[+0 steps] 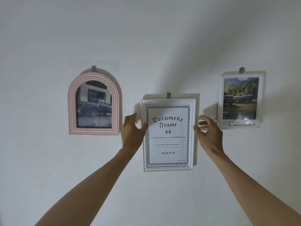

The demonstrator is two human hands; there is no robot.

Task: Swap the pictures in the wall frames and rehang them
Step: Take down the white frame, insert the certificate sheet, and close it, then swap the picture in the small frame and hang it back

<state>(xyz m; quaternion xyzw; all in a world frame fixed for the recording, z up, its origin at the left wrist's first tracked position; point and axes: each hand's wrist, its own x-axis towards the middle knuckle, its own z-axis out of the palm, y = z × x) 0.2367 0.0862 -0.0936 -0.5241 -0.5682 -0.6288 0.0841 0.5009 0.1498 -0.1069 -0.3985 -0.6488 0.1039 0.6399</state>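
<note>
Bare forearms reach up from below w/ both hands at the white document frame (167,168), mid-wall on its hook (168,95). Left hand (132,128): thumb on the frame's left edge, fingers going behind it, so prob. a light grip. Right hand (209,130): fingers loosely curled just beside the right edge, holding nothing; contact unclear. Frame looks stiff, light, glazed front likely fragile and slick, so take both side rails, lift off hook. Left of it: pink arched frame (71,110). Right: clear frame (220,101), apart.
</note>
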